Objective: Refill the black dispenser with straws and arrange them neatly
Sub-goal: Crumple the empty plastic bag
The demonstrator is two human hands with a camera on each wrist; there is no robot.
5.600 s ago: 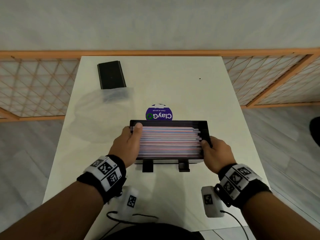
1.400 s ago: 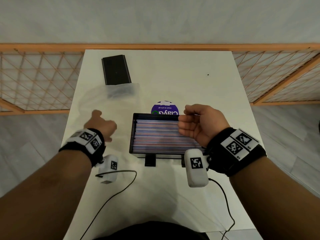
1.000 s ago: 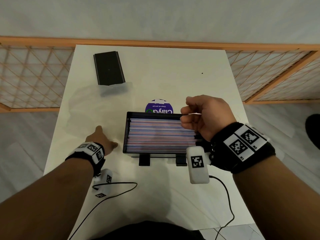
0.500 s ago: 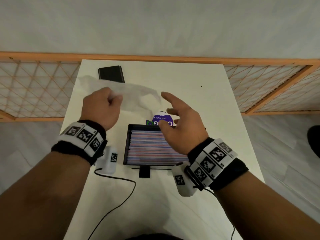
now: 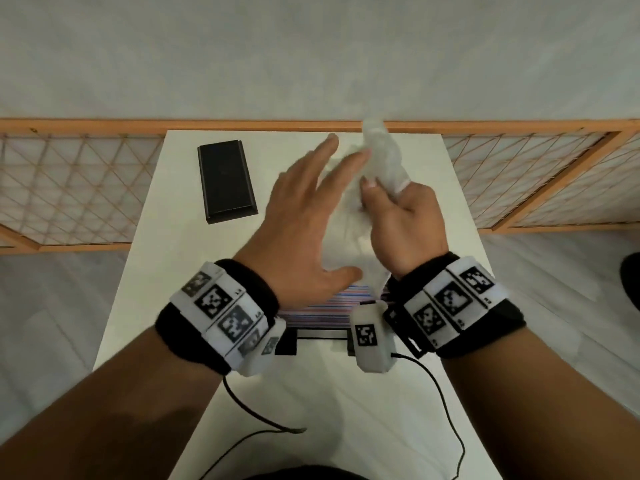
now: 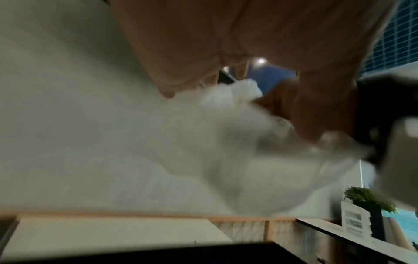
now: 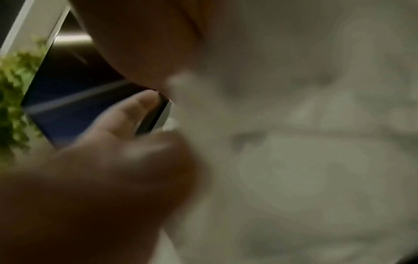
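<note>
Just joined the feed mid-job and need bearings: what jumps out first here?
Both hands are raised over the middle of the white table, handling a crumpled clear plastic bag: the right hand grips it, the left hand is spread open against it. Beneath the wrists sits the black dispenser filled with striped straws; a black rectangular lid lies far left.

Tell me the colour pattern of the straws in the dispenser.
The straws show thin red, blue and white stripes, clearest in the head view.
</note>
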